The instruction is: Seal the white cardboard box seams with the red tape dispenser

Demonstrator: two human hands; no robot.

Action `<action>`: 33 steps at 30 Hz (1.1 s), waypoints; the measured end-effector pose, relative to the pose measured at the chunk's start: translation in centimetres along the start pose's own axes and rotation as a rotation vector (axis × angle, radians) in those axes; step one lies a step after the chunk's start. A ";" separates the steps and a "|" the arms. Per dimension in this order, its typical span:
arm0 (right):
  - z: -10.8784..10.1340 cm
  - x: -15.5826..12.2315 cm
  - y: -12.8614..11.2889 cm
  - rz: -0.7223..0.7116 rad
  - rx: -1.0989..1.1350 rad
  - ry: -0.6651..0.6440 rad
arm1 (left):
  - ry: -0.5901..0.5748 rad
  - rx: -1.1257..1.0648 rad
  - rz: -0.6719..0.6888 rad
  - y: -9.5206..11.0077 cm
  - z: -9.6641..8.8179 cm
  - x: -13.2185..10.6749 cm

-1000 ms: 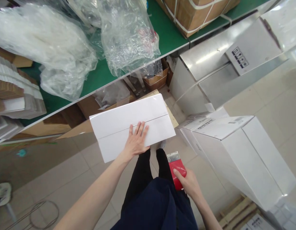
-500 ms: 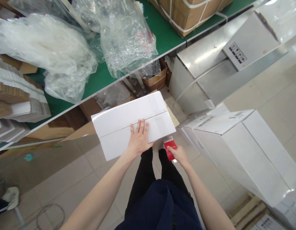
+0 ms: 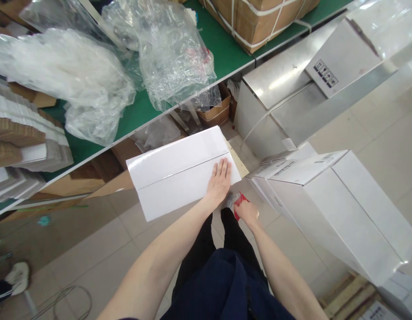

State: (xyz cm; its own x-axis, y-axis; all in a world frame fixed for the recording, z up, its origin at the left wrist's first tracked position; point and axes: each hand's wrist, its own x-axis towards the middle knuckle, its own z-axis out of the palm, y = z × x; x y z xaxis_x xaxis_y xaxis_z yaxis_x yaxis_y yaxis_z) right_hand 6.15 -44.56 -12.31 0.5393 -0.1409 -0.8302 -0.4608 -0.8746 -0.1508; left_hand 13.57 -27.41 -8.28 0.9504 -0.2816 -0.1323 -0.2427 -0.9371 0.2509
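left hand [image 3: 219,180] slid flat toward right end of white box [image 3: 179,171], likely bracing it; right hand [image 3: 247,210] gripped red tool [image 3: 241,198].

A box [image 3: 172,178] is placed centrally; on the far bench [image 3: 222,49], plastic bags [image 3: 175,58] are spread, with cardboard [image 3: 22,138] stacked to their left; a carton [image 3: 356,213] is set at right.

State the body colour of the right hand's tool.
The tool's body is red, best seen in the head view.
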 end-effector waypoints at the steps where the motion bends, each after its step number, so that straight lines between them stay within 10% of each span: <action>1: 0.3 -0.2 1.2 0.036 -0.005 -0.018 | 0.008 0.002 -0.011 0.1 0.1 0.0; 10: 1.9 -6.1 13.6 0.113 0.163 -0.065 | 0.109 -0.051 -0.081 1.7 0.7 0.4; 17: 0.8 -8.2 16.2 0.041 0.276 -0.035 | 0.136 -0.177 -0.042 3.4 -0.3 0.5; 26: -3.6 -13.7 8.0 -0.155 0.500 0.005 | 0.050 -0.593 -0.302 -4.7 -8.3 -7.0; 33: -5.7 -22.1 -3.8 -0.581 0.429 -0.078 | -0.372 -1.253 -0.262 -5.8 -16.4 -14.6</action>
State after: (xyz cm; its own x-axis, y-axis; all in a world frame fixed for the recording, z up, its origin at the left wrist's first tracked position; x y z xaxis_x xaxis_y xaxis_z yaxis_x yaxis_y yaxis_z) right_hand 0.05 -40.79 9.66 0.7363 0.3385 -0.5859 -0.3601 -0.5371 -0.7628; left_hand 4.34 -14.48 7.90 0.7834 -0.3502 -0.5135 0.4699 -0.2070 0.8581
